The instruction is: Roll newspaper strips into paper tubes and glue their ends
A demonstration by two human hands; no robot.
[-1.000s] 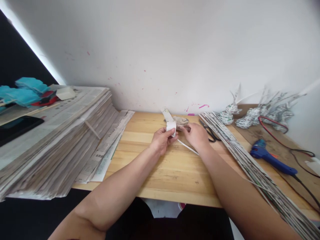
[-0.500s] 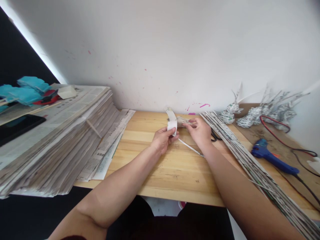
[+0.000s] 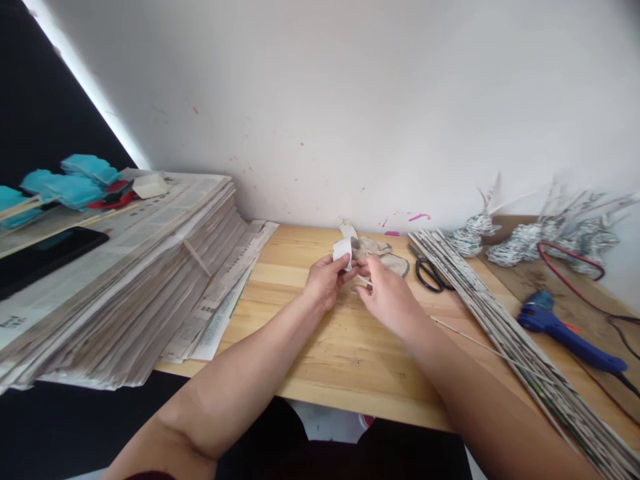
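Observation:
My left hand [image 3: 324,281] is closed on a small curved piece of white paper or card [image 3: 342,251], pinched between thumb and fingers. Close beside it, my right hand [image 3: 387,293] has its fingers closed on a thin rolled-paper stick [image 3: 367,281] near the left fingertips. The stick seems to pass under my right forearm and come out on its far side. Just behind both hands lies a crumpled beige-grey rag [image 3: 373,247]. Another pale scrap [image 3: 349,229] sits by the wall. Black-handled scissors [image 3: 429,275] lie right of the rag, partly under a bundle of paper sticks [image 3: 465,283].
A tall stack of newspapers [image 3: 165,267] fills the left side, bearing a phone [image 3: 55,253] and blue pieces [image 3: 75,180]. At right, a blue glue gun [image 3: 565,333] and woven paper figures [image 3: 515,243] rest on brown cardboard [image 3: 565,293]. The wooden tabletop [image 3: 340,373] ends near my body.
My right hand has moved from the rag to the paper stick beside my left hand. More of the rag and scissors shows. The view has shifted slightly left.

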